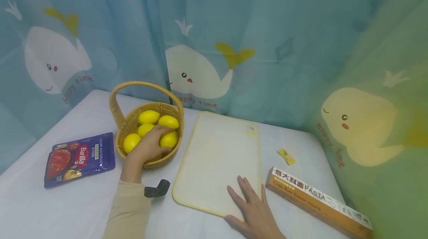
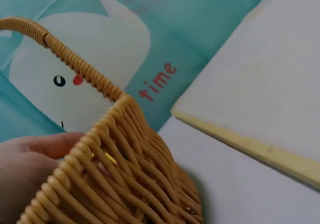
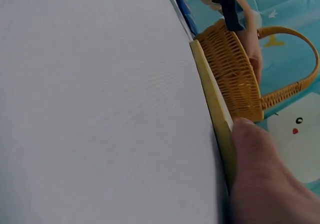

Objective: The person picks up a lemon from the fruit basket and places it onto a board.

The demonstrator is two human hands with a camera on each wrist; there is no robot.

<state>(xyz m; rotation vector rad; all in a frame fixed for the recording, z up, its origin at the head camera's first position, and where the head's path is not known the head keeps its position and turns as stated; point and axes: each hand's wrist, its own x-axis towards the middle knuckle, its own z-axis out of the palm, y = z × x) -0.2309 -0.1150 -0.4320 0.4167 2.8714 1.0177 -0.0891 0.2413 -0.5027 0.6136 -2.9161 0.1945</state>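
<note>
My left hand (image 1: pixel 149 145) reaches into a wicker basket (image 1: pixel 120 120) with an arched handle. Its thumb and fingers curl round a yellow lemon (image 1: pixel 168 140) at the basket's right side. More lemons (image 1: pixel 148 117) lie beside and behind it. The left wrist view has the basket's woven wall (image 2: pixel 145 169) hiding most of the hand and the fruit. Over the lower right corner of a white cutting board (image 1: pixel 214 157) with a yellow rim, my right hand (image 1: pixel 255 213) rests with fingers spread. In the right wrist view, its thumb (image 3: pixel 255 154) is at the board's edge.
Left of the basket lies a blue Barilla sauce pouch (image 1: pixel 80 159). A long pasta box (image 1: pixel 317 203) stands on the right, with a small yellow packet (image 1: pixel 285 156) behind it. A black wrist-camera piece (image 1: pixel 157 189) is at my left sleeve. A whale-print curtain (image 1: pixel 284 64) hangs behind the table.
</note>
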